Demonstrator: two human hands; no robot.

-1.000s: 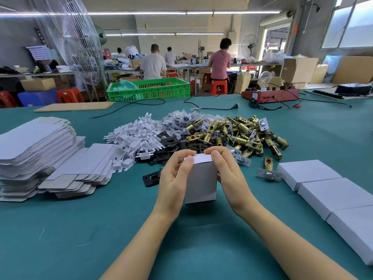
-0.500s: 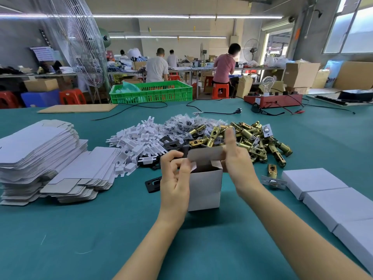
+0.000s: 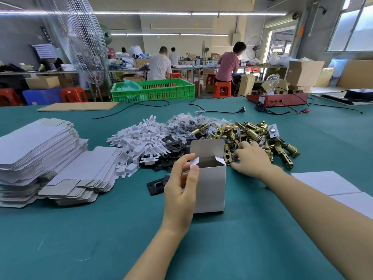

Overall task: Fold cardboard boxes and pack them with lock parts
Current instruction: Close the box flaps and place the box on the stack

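Observation:
A small white cardboard box (image 3: 210, 186) stands upright on the green table (image 3: 101, 229), its top lid flap raised at the back. My left hand (image 3: 179, 188) grips the box's left side, thumb against the front corner by the small side flap. My right hand (image 3: 252, 158) lies just right of the box on the pile of brass latch parts (image 3: 252, 134), with its fingers bent down among them. Whether they hold a part is hidden. Left of the brass pile lie white plastic pieces (image 3: 141, 142) and black plates (image 3: 171, 144).
Stacks of flat unfolded box blanks (image 3: 40, 156) fill the left side. Closed white boxes (image 3: 327, 182) lie at the right edge. One loose black plate (image 3: 156, 185) sits beside my left hand. A green crate (image 3: 153, 90), cables and a red device (image 3: 278, 99) stand at the back, with several people working beyond.
My right hand let go of the box's lid flap and moved right and down onto the brass parts. My left hand keeps hold of the upright box.

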